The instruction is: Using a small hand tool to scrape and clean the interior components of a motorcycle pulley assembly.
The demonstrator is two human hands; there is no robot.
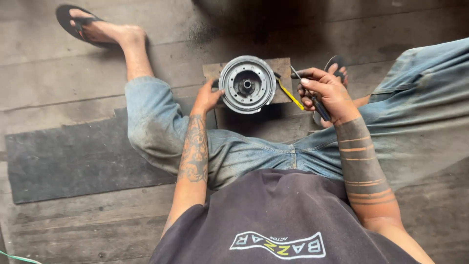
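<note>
A round grey metal pulley-like part (pixel 247 84) with a central hub rests on a small wooden block (pixel 283 68) between my legs. My left hand (pixel 209 96) touches its left rim, steadying it. My right hand (pixel 326 91) is to the right of the part, closed around a thin metal tool with a dark handle (pixel 312 100), its tip pointing up and left. A yellow-handled tool (pixel 290 94) lies between the part and my right hand.
I sit on a wooden plank floor (pixel 73 63) in blue jeans, legs spread. A dark mat (pixel 73 159) lies at the left. My left foot in a black sandal (pixel 73 22) is at upper left, the other sandal (pixel 337 63) behind my right hand.
</note>
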